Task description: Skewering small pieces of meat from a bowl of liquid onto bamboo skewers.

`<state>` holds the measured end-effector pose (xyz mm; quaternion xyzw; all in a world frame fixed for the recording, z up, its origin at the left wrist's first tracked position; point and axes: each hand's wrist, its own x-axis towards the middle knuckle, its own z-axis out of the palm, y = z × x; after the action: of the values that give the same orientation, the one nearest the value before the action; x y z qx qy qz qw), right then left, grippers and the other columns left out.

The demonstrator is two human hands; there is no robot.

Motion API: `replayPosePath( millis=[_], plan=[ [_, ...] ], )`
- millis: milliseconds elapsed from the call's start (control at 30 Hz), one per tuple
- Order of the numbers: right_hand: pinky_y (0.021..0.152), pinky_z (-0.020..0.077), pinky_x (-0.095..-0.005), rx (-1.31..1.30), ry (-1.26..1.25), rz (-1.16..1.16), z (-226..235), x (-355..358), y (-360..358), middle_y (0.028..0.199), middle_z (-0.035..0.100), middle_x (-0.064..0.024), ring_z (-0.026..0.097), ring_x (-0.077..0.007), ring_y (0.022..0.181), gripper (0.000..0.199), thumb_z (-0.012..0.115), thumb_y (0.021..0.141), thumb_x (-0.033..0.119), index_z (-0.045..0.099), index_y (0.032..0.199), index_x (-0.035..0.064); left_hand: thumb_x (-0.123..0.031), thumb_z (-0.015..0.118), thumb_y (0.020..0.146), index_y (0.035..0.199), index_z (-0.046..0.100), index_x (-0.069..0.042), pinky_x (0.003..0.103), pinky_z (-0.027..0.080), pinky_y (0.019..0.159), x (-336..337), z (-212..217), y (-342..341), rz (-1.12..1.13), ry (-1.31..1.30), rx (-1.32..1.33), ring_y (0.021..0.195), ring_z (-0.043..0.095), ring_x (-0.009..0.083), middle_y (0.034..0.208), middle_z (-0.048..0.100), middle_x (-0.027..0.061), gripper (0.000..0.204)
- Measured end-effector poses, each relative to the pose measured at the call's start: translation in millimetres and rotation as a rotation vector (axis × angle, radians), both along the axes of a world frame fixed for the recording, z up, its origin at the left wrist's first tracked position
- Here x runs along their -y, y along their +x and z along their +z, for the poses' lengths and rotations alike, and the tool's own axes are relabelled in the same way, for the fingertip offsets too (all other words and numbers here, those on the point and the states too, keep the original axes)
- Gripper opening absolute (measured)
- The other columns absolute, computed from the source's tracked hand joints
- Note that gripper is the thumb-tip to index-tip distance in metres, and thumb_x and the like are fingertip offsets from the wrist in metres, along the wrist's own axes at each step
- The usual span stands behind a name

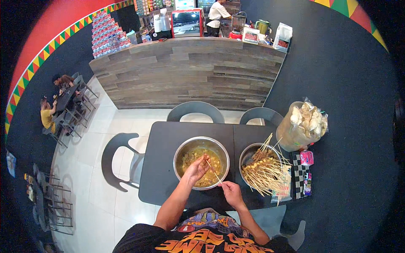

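A large metal bowl (227, 154) on the dark table holds pieces of meat in a yellowish marinade. Above it, my left hand (196, 170) is closed at the upper end of a thin wooden skewer (214, 170), with a small brown piece that looks like meat at the fingertips. My right hand (231, 193) grips the skewer's lower end by the bowl's near right rim. To the right, a smaller metal bowl (242, 157) is heaped with skewered meat (258, 166), the bare stick ends pointing mostly toward me and to the right.
A tall tub of bagged, pale food (291, 130) stands at the table's back right. Beside the smaller bowl lie a checkered tray (298, 179) and small pink and purple packets. Grey chairs (120, 160) surround the table (158, 168). Beyond is a wood-panelled counter (185, 76) with a person behind it.
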<state>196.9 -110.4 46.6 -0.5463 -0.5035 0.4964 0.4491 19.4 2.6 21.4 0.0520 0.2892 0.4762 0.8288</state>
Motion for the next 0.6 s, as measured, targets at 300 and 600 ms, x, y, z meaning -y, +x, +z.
replayPosePath(
  millis=[300,600],
  plan=[
    [0.044,0.0265,-0.019,0.008,-0.057,0.008,15.9,-0.3,5.1,0.058,0.045,0.0074,0.035,-0.0007,0.049,0.019,0.049,0.088,0.014,0.062,0.086,0.0011,-0.02,0.057,0.083,0.104,0.054,-0.007,0.038,0.042,0.089,4.4,7.9,10.9,-0.019,-0.016,0.045,0.098,0.053,0.0196,0.101,0.057,0.0077,0.025],
    [0.044,0.0262,-0.0191,-0.022,-0.073,-0.001,17.6,0.5,5.5,0.057,0.043,0.0076,0.034,-0.001,0.049,0.019,0.048,0.088,0.014,0.062,0.086,0.0013,-0.02,0.051,0.085,0.103,0.053,-0.003,0.037,0.045,0.083,5.4,19.2,15.0,-0.026,0.001,0.094,0.093,0.055,0.0214,0.096,0.058,0.0105,0.026]
  ],
)
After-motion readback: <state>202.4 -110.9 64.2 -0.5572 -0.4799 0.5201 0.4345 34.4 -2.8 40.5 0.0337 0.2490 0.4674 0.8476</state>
